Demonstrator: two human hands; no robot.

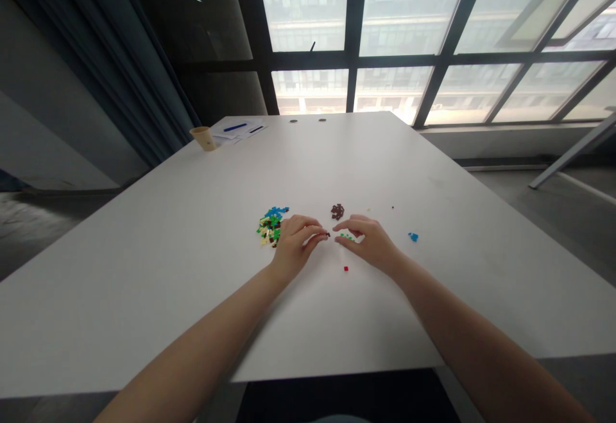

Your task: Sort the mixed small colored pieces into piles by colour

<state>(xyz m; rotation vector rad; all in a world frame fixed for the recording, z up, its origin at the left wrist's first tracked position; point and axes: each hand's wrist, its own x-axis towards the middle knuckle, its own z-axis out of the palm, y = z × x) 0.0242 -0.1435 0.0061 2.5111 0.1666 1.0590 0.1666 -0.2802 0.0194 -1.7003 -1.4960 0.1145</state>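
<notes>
My left hand (295,243) rests on the white table (192,250) with its fingers curled, pinching a tiny dark brown piece (327,234) at the fingertips. Just left of it lies a pile of small mixed-colour bricks (271,224), green, blue, yellow and brown. My right hand (368,241) lies beside the left one, fingers bent over some small green pieces (345,237); whether it holds any is hidden. A small cluster of dark brown pieces (337,211) sits just beyond both hands.
A loose red piece (345,269) lies near my right wrist, a blue piece (412,237) to the right. A paper cup (204,138) and papers with a blue pen (235,129) stand at the far left corner. Large windows rise behind the table.
</notes>
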